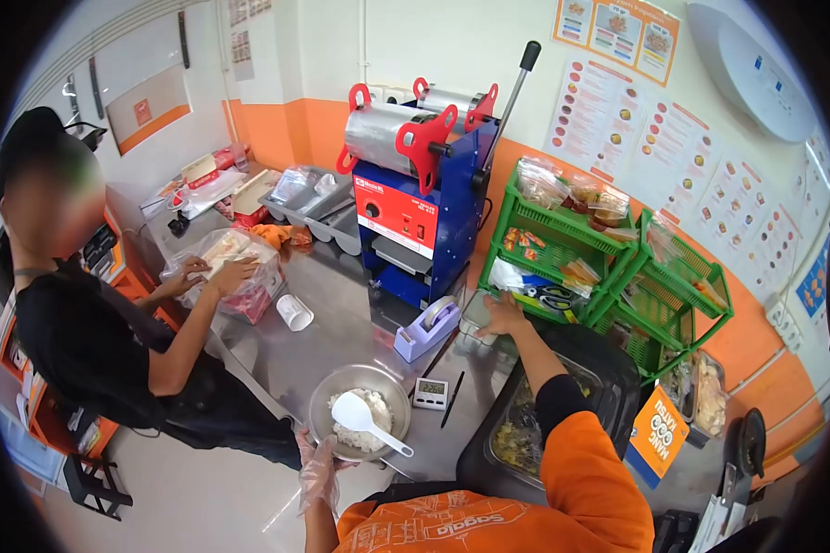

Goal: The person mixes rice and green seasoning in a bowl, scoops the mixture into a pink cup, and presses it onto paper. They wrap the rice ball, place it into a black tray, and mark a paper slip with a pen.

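Note:
My left hand (319,468), in a clear plastic glove, grips the near rim of a round metal bowl (321,398). White rice (378,412) lies in the bowl with a white rice paddle (358,417) on top, its handle over the right rim. My right arm stretches forward across a black-rimmed tray of food (503,441). At its end my bare right hand (500,316) has its fingers spread at the edge of a small greyish rectangular container (476,315), beside the green baskets.
A digital timer (431,394), a dark pen (453,399) and a lilac tape dispenser (427,329) lie ahead. Behind stands a blue-and-red cup sealer (406,203), with green basket racks (563,249) rightward. At left, a co-worker (83,304) handles a plastic bag (235,267) near a white cup (294,312).

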`<state>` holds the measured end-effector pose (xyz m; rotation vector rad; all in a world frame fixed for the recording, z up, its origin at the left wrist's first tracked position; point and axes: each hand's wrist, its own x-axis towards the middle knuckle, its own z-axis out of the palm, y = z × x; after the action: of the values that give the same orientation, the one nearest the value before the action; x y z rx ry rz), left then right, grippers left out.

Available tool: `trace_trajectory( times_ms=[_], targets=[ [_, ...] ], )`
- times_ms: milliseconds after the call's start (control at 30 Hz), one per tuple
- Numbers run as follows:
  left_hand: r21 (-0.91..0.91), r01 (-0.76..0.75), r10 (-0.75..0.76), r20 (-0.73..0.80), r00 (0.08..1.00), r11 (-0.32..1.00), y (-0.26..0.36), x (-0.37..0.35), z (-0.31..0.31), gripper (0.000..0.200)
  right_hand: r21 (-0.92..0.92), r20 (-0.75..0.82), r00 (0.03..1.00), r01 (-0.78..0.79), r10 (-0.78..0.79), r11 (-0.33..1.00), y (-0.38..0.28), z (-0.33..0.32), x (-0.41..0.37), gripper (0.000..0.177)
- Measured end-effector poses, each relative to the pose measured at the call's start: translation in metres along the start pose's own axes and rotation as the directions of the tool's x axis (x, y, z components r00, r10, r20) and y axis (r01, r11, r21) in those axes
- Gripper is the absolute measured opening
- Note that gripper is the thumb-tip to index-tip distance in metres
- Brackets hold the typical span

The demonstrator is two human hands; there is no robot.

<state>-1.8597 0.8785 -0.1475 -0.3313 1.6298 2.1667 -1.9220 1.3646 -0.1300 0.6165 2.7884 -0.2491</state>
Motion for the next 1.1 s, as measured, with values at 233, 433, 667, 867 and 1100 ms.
trace_trajectory(
  times_ms=[233,433,667,867,1100],
  targets=[
    [0.932,-0.153,0.466,-0.019,0.884,0.329,0.050,0.034,-0.002,0.056,0.215,0.081,0.980,0.159,-0.180,0.964,-0.005,0.004,-0.030,0.101],
    [0.797,-0.307,0.605,-0.091,0.791,0.520,0.108,0.039,0.046,0.053,0.273,0.037,0.971,0.216,-0.234,0.938,-0.027,0.007,-0.081,0.104],
    [0.727,-0.439,0.587,0.060,0.807,0.528,0.109,0.033,0.083,0.057,0.086,0.033,0.991,0.126,-0.129,0.988,-0.050,0.005,-0.104,0.107],
    [0.597,-0.478,0.517,0.119,0.847,0.645,0.104,0.029,0.108,0.055,0.072,0.079,0.984,0.155,-0.160,0.985,-0.049,0.004,-0.101,0.114],
    [0.612,-0.440,0.481,0.109,0.870,0.657,0.105,0.029,0.113,0.053,0.099,0.042,0.997,0.058,-0.062,0.993,-0.056,0.002,-0.102,0.105]
  ],
)
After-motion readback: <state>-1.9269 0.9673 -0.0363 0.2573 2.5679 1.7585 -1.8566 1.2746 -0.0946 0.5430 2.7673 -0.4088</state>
